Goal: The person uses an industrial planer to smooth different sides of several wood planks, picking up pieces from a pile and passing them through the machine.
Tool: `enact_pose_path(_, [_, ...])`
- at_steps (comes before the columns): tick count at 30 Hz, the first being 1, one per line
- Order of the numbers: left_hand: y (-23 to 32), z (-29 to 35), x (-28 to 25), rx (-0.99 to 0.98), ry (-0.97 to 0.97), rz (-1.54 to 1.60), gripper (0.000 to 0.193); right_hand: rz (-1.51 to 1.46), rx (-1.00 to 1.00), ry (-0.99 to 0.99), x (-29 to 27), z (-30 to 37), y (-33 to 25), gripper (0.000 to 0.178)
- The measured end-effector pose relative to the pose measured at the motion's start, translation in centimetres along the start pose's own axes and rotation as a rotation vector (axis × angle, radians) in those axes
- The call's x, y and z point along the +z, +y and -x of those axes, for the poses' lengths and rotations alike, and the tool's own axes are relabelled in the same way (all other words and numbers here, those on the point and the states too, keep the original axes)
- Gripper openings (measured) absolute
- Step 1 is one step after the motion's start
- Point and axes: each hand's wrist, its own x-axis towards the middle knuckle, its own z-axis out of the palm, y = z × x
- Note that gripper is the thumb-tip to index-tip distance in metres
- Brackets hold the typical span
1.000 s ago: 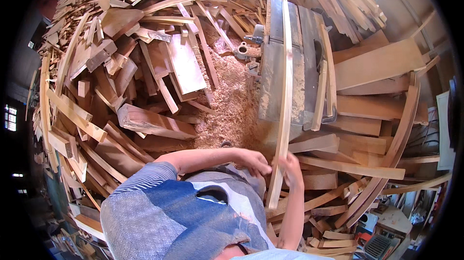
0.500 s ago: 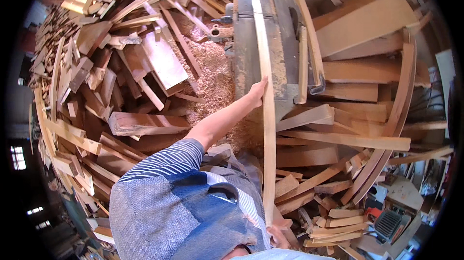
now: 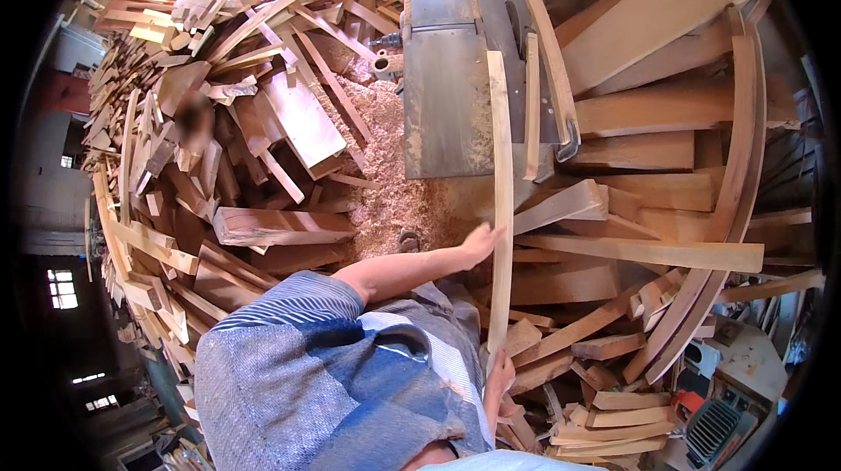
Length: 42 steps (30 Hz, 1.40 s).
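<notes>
A long, pale wooden strip [image 3: 501, 164] runs lengthwise in front of me, its far end over the flat metal table [image 3: 442, 107] of a woodworking machine. My left hand [image 3: 480, 245] is closed at the strip's left edge, about two thirds of the way down its length. Close to my body, my right hand [image 3: 500, 375] grips the near end from below and the right; part of its fingers is hidden. Sawdust lies in patches on the metal table. A shorter wooden strip [image 3: 532, 107] lies along the machine's right side, beside a longer guide piece [image 3: 552, 59].
Heaps of offcuts [image 3: 285, 226] fill the left side. Thick boards [image 3: 653, 107] are stacked on the right, with a long beam [image 3: 648, 252] jutting toward the machine. Wood shavings [image 3: 381, 138] cover the floor between the left heap and the machine. A grey vented device [image 3: 714, 427] sits lower right.
The strip has come back toward me and a little right, so less of it lies over the metal table. My left hand came nearer with it; my right hand now shows more.
</notes>
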Motion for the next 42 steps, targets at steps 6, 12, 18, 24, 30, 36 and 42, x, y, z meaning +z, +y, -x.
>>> enact_pose_path(6, [5.7,-7.6,-0.1,0.46,0.19,-0.052,0.03,0.056,0.043,0.047,-3.4,1.4,6.3,0.045])
enact_pose_path(12, [7.6,-10.2,5.1,0.398,0.198,-0.061,0.032,0.07,0.019,0.107,-5.1,-1.7,8.4,0.052])
enact_pose_path(18, [8.9,-12.0,8.7,0.474,0.271,-0.111,0.038,-0.058,0.094,0.038,-9.0,-7.4,9.9,0.061])
enact_pose_path(24, [10.3,-12.9,9.3,0.401,0.286,-0.076,0.037,-0.036,0.086,-0.092,-12.0,-10.8,7.8,0.06])
enact_pose_path(30, [10.9,-16.6,7.6,0.441,0.342,-0.193,0.035,0.034,0.034,-0.051,-8.1,-12.0,6.1,0.056])
enact_pose_path(36, [12.0,-17.9,7.1,0.452,0.313,-0.141,0.033,-0.042,0.033,0.0,-8.0,-12.9,4.2,0.057])
enact_pose_path(42, [12.2,-19.3,6.6,0.515,0.322,-0.077,0.031,0.002,0.009,0.006,-7.2,-14.0,4.8,0.056])
